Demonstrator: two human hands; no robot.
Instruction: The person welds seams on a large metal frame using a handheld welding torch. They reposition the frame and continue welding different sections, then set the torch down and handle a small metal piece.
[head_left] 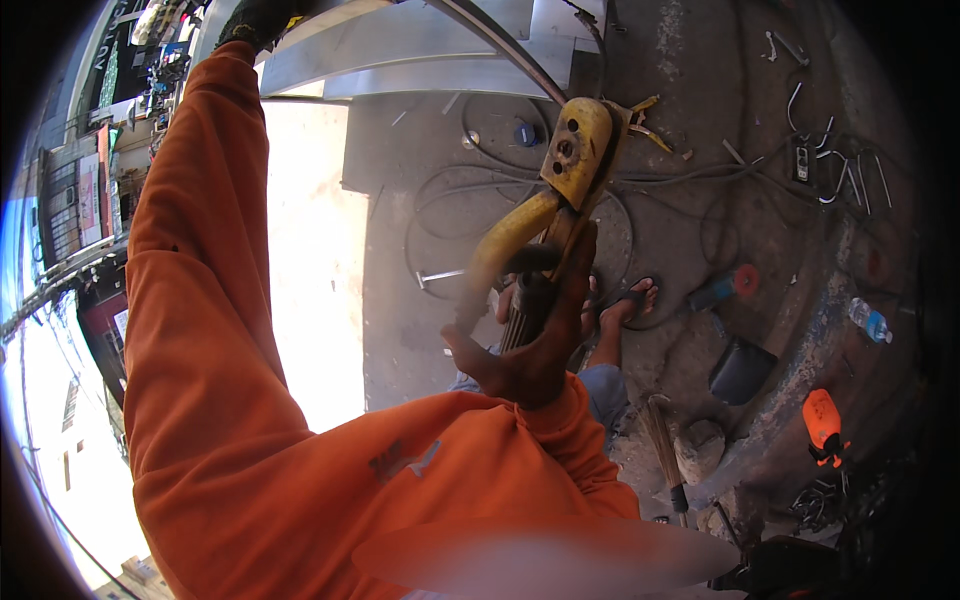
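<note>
1. Currently, work looks to be under way, with a yellow-headed tool (580,155) taken up in the right hand (530,368); a curved metal strip (505,52) runs from the upper edge down to the tool's head, though whether they touch or merely overlap cannot be told; no finished part can be made out, so how much is left is unclear.

2. Of the two hands, the right wraps its fingers and thumb round the tool's dark ribbed grip (526,312); the tool sits near the middle of the view, head uppermost and leaning right; its yellow lever (515,235) bows out leftward, blurring near the thumb.

3. The left hand (252,24) reaches far to the upper left, dark and glove-like, cut off by the edge; whether it grips anything cannot be told.

4. The tool's head is a rounded block in scuffed yellow, pitted with dark round holes; the lever looks smooth, the grip ridged lengthwise; the orange sleeves (205,320) are soft, creased cloth; beyond lies flat grey sheet metal (440,78) with a dull sheen.

5. Below, the rough, stained floor (390,165) carries looping dark cables (690,181), thin bent rods (852,180), a clear plastic bottle (872,322) and a rugged stone (700,448).
</note>
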